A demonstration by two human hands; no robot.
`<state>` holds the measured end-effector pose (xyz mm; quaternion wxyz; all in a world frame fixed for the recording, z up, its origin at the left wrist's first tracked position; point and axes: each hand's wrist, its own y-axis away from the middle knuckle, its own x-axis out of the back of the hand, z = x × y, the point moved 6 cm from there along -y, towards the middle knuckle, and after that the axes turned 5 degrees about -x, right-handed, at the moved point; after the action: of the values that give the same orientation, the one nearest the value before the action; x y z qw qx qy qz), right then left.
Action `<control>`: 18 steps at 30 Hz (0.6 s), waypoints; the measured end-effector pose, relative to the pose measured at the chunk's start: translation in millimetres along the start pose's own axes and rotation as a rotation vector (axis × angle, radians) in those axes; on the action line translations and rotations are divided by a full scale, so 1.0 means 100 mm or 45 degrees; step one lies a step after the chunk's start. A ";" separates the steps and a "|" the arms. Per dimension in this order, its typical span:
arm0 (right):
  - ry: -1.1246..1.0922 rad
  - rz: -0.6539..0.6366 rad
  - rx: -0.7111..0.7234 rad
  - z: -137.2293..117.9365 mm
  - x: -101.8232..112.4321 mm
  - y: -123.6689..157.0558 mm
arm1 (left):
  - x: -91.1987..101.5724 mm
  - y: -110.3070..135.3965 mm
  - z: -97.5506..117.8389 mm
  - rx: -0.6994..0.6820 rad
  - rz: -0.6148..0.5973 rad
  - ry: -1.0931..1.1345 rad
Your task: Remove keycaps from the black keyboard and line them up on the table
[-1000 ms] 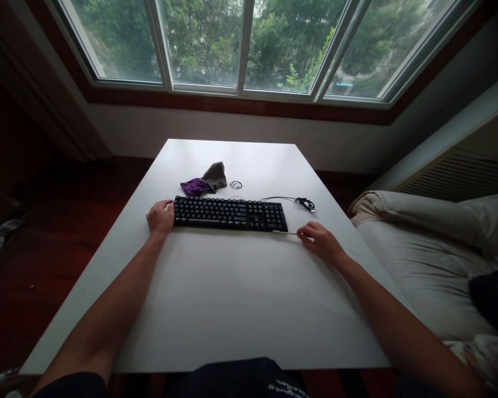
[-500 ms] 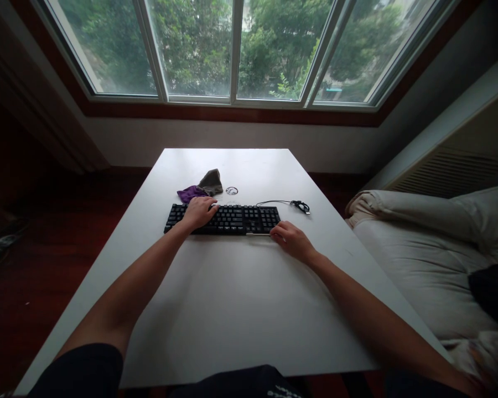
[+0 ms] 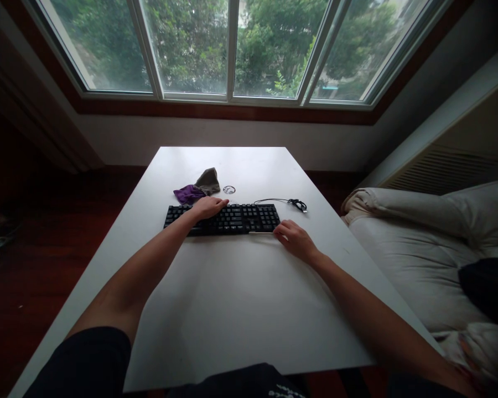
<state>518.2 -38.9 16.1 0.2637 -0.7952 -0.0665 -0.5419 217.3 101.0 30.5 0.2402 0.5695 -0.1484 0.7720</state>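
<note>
A black computer keyboard (image 3: 232, 221) lies across the white table, its keys facing up. Across its left half reaches my left hand (image 3: 209, 206), palm down, with fingers stretched toward the back edge; it covers some keys. My right hand (image 3: 290, 235) is at the keyboard's front right corner, thumb and fingers closed on the right end of a thin white stick (image 3: 260, 232). The stick lies along the front edge of the keyboard; its tip is too small to make out.
Behind the keyboard lie a purple and grey cloth (image 3: 207, 181), a small round clear object with a dark rim (image 3: 229, 189) and a coiled black USB cable (image 3: 297, 205). A beige sofa (image 3: 398, 237) stands right of the white table (image 3: 216, 315). A window (image 3: 232, 50) is ahead.
My left hand has slid right over the keyboard, its fingers nearer the back edge. My right hand, with the stick, has shifted slightly right along the front edge.
</note>
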 end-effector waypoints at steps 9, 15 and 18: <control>0.058 -0.019 0.096 -0.71 -0.13 -0.33 | -0.02 -0.05 0.10 -0.022 0.020 0.022; -0.040 -0.093 0.171 -0.62 -0.07 -0.21 | -0.03 -0.04 0.17 -0.062 0.035 0.012; -0.038 -0.100 0.129 -0.50 -0.03 -0.10 | -0.02 -0.04 0.19 -0.092 0.072 -0.007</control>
<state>471.9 -54.3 30.2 0.2811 -0.7855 -0.1290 -0.5360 235.7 94.0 34.0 0.2382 0.5582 -0.1928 0.7710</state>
